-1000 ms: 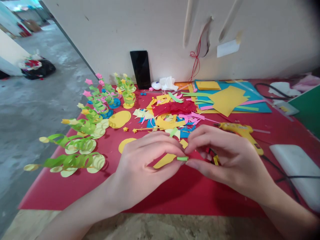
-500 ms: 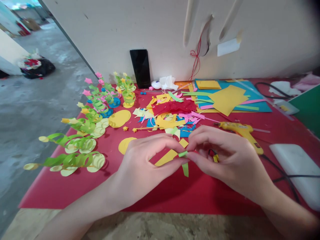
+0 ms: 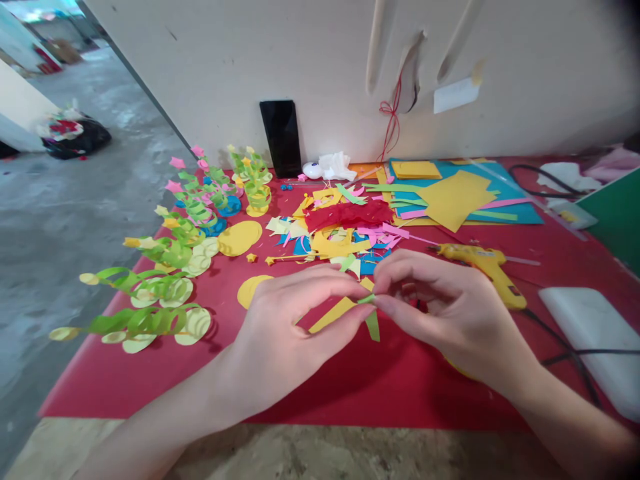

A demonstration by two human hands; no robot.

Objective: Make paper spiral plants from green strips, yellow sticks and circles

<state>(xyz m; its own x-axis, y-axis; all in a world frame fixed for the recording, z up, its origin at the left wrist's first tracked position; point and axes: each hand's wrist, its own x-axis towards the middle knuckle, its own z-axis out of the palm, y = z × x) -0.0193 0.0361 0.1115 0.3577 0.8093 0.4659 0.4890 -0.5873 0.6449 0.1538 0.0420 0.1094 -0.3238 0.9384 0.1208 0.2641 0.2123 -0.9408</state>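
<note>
My left hand [image 3: 290, 327] and my right hand [image 3: 450, 313] meet over the red table covering [image 3: 310, 393], both pinching one small green paper strip [image 3: 371, 321]. Its upper end is caught between the thumbs and forefingers, and its loose end hangs down below them. Under my left hand lies a yellow paper scrap [image 3: 330, 315]. A yellow glue gun [image 3: 485, 263] rests just behind my right hand.
Green paper spirals on pale discs [image 3: 150, 313] stand along the left edge. Cut paper scraps [image 3: 345, 227] lie in a heap in the middle, coloured sheets [image 3: 455, 197] at the back right. A black phone [image 3: 283, 137] leans on the wall. A white pad [image 3: 595, 333] and black cable lie right.
The green strip, a short roll held level between my fingertips a second ago, has opened out, and its end now hangs down. Both hands have risen slightly.
</note>
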